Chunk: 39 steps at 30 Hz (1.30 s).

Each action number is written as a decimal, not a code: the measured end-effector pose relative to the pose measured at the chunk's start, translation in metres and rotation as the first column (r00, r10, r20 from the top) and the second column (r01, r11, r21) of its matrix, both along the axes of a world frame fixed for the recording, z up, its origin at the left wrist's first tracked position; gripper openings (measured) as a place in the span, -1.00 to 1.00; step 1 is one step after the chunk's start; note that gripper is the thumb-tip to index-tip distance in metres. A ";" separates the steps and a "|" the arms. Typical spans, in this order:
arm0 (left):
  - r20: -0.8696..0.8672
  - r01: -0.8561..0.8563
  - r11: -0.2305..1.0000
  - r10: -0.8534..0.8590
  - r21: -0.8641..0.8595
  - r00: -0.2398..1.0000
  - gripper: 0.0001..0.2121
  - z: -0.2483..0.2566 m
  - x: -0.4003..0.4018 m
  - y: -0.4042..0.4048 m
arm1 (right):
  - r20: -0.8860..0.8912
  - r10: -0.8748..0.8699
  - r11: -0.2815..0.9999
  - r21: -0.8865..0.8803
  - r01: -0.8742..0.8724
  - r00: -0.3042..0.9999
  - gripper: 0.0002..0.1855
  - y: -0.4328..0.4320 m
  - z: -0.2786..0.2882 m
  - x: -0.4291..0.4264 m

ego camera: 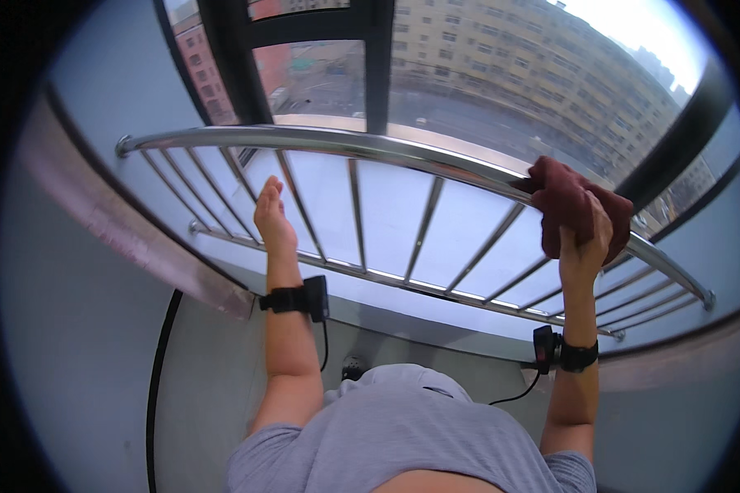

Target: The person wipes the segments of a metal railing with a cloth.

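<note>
A shiny metal handrail (370, 143) with thin vertical bars runs across in front of a window. My right hand (586, 240) grips a dark red cloth (558, 209), which lies over the handrail towards its right part. My left hand (272, 212) is raised in front of the bars on the left, holding nothing, with its fingers extended and close together. Whether it touches a bar cannot be told. Each wrist wears a black strap with a small device and a cable.
Dark window frames (379, 74) stand behind the handrail, with buildings and a street outside. A lower metal rail (394, 279) joins the bars above a white ledge. Pale walls (86, 277) flank both sides. A dark shoe (353, 366) shows on the grey floor.
</note>
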State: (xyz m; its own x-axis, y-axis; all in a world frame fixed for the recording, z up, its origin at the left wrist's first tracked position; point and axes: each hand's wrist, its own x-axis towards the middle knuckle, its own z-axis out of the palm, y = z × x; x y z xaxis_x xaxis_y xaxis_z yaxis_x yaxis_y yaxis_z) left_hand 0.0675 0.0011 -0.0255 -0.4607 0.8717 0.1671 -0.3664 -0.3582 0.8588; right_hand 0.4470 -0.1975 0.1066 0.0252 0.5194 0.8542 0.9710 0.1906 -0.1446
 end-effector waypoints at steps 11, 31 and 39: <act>0.046 0.839 0.510 -0.858 0.190 0.511 -0.30 0.021 -0.005 -0.079 | -0.945 -0.054 0.332 0.287 -0.898 -0.322 -0.65 0.057 0.005 -0.181; 0.502 0.502 0.858 -0.387 -0.111 0.773 -0.58 0.045 -0.093 -0.105 | 0.007 0.327 0.945 -0.026 -0.327 0.945 -0.80 0.111 0.035 -0.173; 0.139 0.414 0.910 -0.406 -0.032 0.903 -0.66 0.045 -0.033 -0.035 | 0.254 0.043 0.925 -0.377 0.058 0.966 -0.48 0.141 0.028 -0.181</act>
State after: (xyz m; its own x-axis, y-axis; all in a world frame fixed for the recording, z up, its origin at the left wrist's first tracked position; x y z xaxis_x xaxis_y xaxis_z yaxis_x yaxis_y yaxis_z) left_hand 0.0346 -0.0343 0.0193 -0.0738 0.9946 0.0733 -0.5766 -0.1026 0.8106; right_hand 0.2664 -0.0563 0.1347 -0.1598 0.8047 0.5717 0.9856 0.1628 0.0463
